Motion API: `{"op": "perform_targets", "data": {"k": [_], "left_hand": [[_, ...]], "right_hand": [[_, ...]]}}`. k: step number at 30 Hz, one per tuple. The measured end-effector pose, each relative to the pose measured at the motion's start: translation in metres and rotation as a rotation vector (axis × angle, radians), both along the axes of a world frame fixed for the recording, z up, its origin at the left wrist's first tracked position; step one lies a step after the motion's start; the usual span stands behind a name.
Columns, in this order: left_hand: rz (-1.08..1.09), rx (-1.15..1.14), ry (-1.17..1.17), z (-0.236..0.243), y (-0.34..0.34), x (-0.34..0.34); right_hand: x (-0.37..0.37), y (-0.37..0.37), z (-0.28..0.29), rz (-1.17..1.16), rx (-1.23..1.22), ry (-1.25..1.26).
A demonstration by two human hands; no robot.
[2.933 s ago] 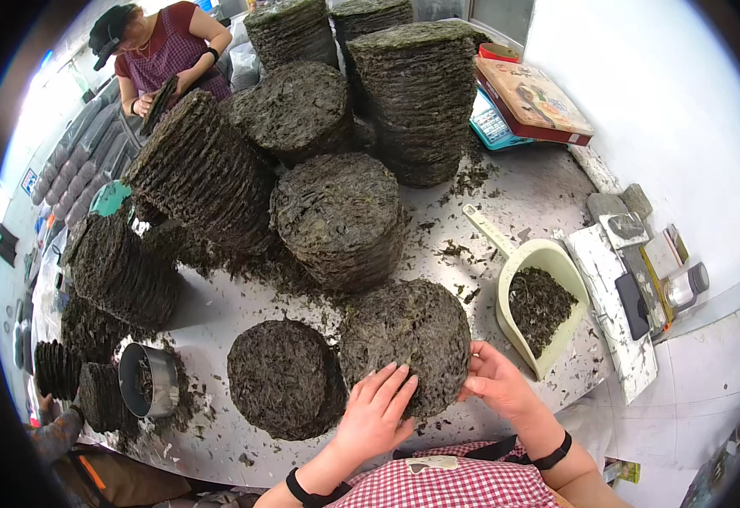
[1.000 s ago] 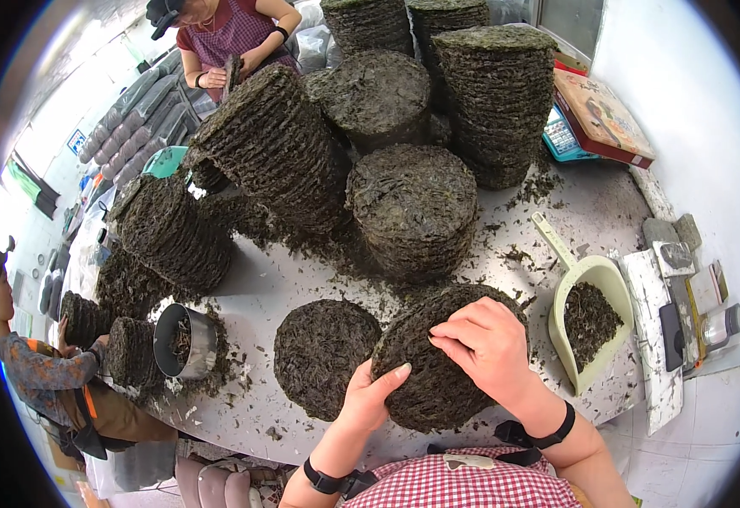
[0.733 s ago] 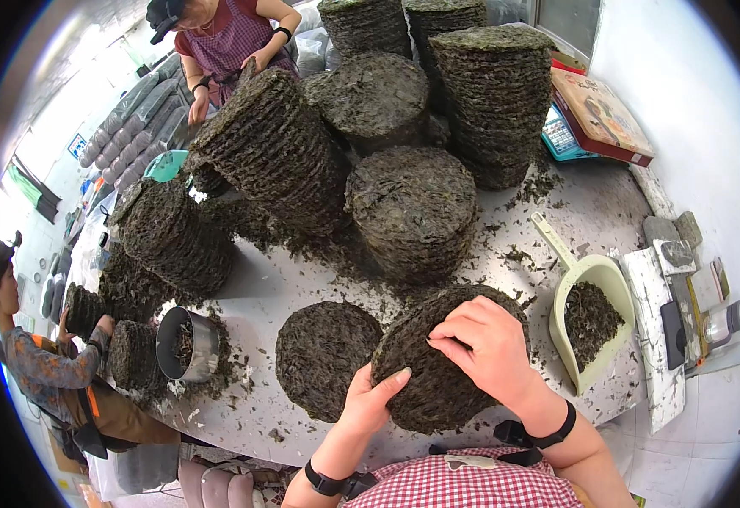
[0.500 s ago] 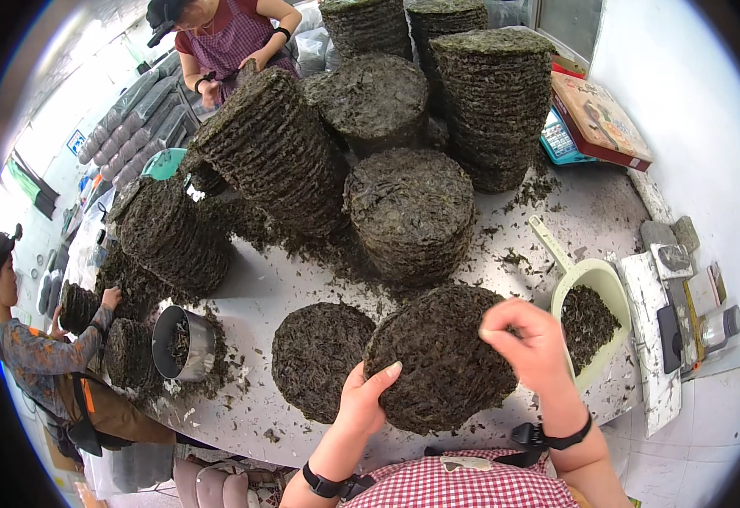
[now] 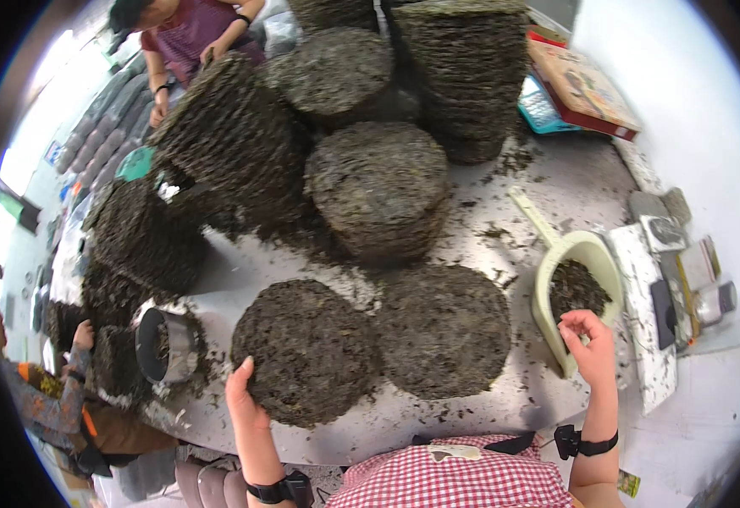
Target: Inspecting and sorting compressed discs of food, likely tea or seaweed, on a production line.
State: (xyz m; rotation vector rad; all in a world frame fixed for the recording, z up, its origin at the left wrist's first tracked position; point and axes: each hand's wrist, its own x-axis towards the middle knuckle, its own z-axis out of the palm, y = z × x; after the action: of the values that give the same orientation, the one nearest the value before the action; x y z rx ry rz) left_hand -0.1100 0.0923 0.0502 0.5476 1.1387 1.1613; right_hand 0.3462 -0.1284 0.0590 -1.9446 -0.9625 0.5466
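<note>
In the head view, the left hand (image 5: 250, 405) grips the rim of the left dried-seaweed disc (image 5: 306, 354), thumb over the edge, fingers hidden; the right dried-seaweed disc (image 5: 446, 332) sits just beside it above the table (image 5: 243, 264). The right hand (image 5: 592, 345) curls over the dustpan (image 5: 542, 296); I cannot tell whether it pinches a scrap. The step looks like steadying and picking over; any next lift would call for two-handed support.

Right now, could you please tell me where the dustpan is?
In the head view, the pale dustpan is on the right of the table, between the right-hand dark disc and the white board; the right hand partly hides it.
</note>
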Motion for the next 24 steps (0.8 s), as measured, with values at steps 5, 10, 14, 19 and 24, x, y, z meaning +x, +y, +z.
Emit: {"op": "perform_targets", "data": {"k": [5, 10, 14, 19, 24], "left_hand": [[-0.054, -0.014, -0.049, -0.003, -0.017, 0.046], [-0.337, 0.023, -0.113, 0.02, -0.02, 0.11], [-0.461, -0.003, -0.378, 0.033, -0.013, 0.168], [-1.272, 0.538, 0.163, -0.004, -0.03, 0.221], [-0.737, -0.026, -0.258, 0.048, -0.08, 0.313]], "right_hand": [[-0.069, 0.045, 0.018, 0.27, 0.155, 0.358], [-0.086, 0.074, 0.007, 0.29, 0.248, 0.982], [-0.058, 0.052, 0.005, 0.076, 0.52, 1.069], [-0.054, 0.054, 0.021, -0.194, 0.76, 1.121], [-0.027, 0.039, 0.02, -0.185, 0.736, 0.963]]}}
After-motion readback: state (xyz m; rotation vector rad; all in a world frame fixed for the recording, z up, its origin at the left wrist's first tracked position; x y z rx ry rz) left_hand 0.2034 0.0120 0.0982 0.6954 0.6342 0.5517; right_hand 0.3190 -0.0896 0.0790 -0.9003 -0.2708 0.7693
